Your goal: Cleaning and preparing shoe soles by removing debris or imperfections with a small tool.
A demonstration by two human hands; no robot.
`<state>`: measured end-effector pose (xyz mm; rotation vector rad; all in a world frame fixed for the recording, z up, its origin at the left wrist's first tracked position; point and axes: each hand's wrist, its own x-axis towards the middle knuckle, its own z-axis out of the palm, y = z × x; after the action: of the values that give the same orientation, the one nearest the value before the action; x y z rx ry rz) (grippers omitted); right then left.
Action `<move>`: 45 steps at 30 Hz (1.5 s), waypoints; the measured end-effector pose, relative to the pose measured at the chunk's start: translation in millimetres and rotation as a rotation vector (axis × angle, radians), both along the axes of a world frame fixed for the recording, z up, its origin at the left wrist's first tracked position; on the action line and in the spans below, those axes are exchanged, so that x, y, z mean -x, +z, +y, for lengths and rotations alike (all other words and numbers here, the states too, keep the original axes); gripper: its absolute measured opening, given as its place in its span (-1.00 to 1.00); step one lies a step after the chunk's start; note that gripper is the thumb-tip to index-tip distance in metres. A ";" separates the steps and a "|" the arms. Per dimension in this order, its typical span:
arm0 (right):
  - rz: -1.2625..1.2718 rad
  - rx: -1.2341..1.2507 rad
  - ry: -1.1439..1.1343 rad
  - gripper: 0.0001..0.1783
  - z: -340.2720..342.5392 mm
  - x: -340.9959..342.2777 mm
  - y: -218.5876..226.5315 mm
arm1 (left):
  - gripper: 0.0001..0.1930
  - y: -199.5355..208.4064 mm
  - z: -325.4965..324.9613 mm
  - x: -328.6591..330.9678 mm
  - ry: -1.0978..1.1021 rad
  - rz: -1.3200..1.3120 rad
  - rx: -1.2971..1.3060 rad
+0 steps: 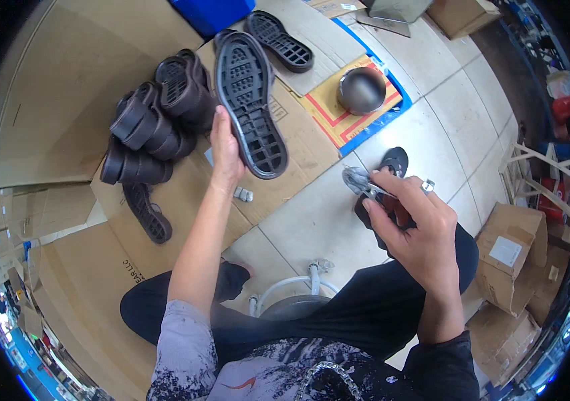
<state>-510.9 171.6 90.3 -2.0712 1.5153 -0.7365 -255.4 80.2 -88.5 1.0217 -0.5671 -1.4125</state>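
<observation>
Black sole (250, 103) stands clamped in the left hand (226, 150), its long axis running away from the body, while right-hand (410, 224) fingers pinch what looks like a small metal tool (358, 179) pointing toward it.

Labelled brown carton (509, 257), right side

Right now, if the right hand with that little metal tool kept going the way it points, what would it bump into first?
The right hand points its metal tool up-left toward the shoe sole held by the left hand. It would probably meet that sole first, though depth is unclear.
</observation>
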 end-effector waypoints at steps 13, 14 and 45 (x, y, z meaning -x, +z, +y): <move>-0.030 0.005 0.034 -0.67 8.4 -20.7 0.4 | -0.66 83.1 -130.2 -131.4 0.099 -0.727 -0.192; -0.022 -0.012 0.056 -0.68 8.5 -19.4 -1.5 | -0.70 88.3 -145.2 -130.7 0.124 -0.637 -0.319; -0.062 -0.033 0.246 -0.69 24.9 -71.5 -7.2 | -0.70 372.9 334.9 -225.0 0.592 -1.919 -0.228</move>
<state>-439.4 196.5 83.1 -2.1396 1.2040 -0.6694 -30.4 415.1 284.5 2.3205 -1.2392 0.4346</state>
